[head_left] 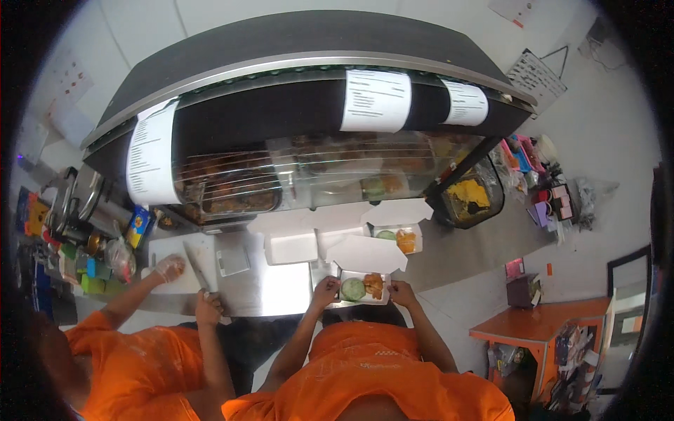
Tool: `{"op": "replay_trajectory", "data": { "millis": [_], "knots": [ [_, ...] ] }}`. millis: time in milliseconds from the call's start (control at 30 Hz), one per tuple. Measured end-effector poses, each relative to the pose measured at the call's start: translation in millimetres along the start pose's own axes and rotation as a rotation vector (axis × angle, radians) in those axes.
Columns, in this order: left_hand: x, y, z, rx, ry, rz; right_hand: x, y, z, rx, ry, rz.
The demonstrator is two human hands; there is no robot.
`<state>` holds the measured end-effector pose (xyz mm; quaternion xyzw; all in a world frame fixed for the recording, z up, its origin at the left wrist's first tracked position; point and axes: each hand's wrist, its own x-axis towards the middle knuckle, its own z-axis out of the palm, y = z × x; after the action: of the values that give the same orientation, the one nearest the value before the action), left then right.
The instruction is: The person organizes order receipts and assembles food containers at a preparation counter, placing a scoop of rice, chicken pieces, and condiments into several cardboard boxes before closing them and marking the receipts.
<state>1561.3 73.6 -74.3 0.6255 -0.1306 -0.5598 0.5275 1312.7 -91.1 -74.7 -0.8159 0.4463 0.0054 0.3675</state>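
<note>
A white takeaway box (366,254) with its lid raised sits at the front edge of the steel counter (449,265). Inside it lie a pale green round mound (353,290), perhaps rice, and golden-brown fried pieces (373,285). My left hand (326,291) grips the box's left side, fingers closed at its edge. At the opposite side my right hand (402,293) pinches the box's right edge. Just behind stands another open box (415,210) with similar food. Left of that, open white boxes (293,247) show no food inside.
A glass-fronted food warmer (309,168) spans the counter's back. To my left a co-worker's gloved hand (170,268) rests on a white cutting board (184,245); their other hand holds a knife (196,266). A dark tray (491,203) with yellow food stands at right.
</note>
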Motion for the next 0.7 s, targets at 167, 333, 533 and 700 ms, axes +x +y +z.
{"op": "replay_trajectory", "data": {
  "millis": [167,333,533,700],
  "knots": [
    [9.7,-2.6,14.3,-0.022,-0.007,0.030,-6.2,1.7,-14.6,0.041,0.048,0.010],
    [7.7,1.7,24.8,0.049,0.054,0.091,2.3,8.8,-23.3,0.091,0.013,0.038],
    [1.1,-1.7,34.6,-0.023,0.223,0.122,17.0,2.3,-42.6,0.298,-0.135,-0.023],
    [-5.1,-25.3,50.2,-0.067,0.453,0.191,32.4,4.2,-57.0,0.430,-0.296,-0.071]
  ]
}}
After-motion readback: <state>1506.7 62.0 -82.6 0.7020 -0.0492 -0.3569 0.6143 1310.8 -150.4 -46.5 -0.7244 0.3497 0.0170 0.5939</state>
